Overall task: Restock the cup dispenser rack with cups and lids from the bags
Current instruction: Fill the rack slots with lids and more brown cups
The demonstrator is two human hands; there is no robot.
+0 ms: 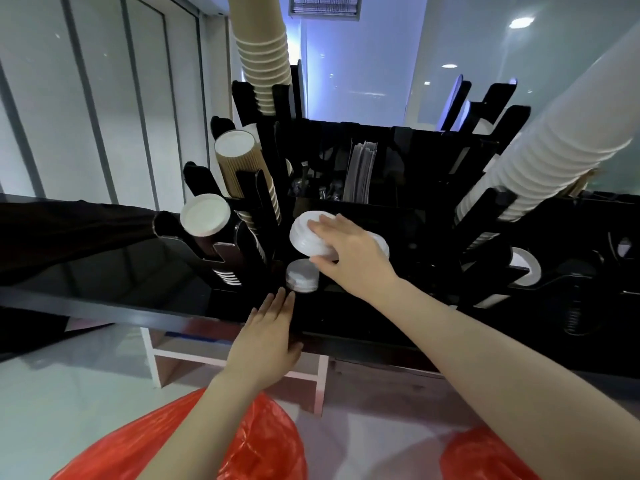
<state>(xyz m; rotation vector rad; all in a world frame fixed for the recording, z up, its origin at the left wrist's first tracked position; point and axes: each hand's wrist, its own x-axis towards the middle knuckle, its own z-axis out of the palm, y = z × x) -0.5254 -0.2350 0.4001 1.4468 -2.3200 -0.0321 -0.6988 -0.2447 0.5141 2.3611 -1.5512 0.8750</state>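
Observation:
A black cup dispenser rack (408,216) stands on a black counter. My right hand (349,252) grips a stack of white lids (304,237) over the rack's middle front compartment. Just below it a smaller stack of white lids (302,276) sits in a front slot. My left hand (270,334) lies flat with straight fingers on the rack's front edge, fingertips next to that smaller stack. A tall stack of tan cups (265,53) rises at the back left, and a long stack of white cups (554,147) leans at the right.
Brown ribbed cups (239,168) and a dark cup stack (207,223) fill the left slots. Napkins or sleeves (360,171) stand in a middle compartment. Red plastic bags (256,445) lie below at the floor. The counter's front edge (104,308) runs across the view.

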